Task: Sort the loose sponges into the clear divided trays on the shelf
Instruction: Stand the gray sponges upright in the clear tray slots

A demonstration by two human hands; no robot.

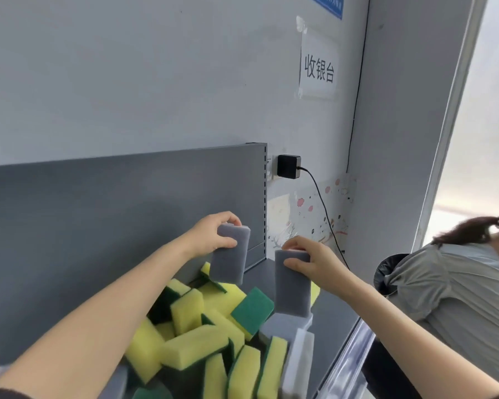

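L hand, centre of frame, grips a grey sponge by its top end, thumb on the near face and fingers curled over the top. The sponge hangs upright, clear of the heap below. R hand, just right of it, pinches a second grey sponge at the top the same way. That one's also upright, its btm end at or v. near more grey sponges lying under it; can't tell if touching. The two held sponges are side by side, apart.

Lower centre: loose heap of yellow/green sponges on the grey shelf, up against the shelf's back panel. A white upright piece stands at the heap's right edge; tray wall or sponge, can't tell.

Upper right: paper sign on the wall, black adapter w/ cable below it. Far right: another person in a grey top.
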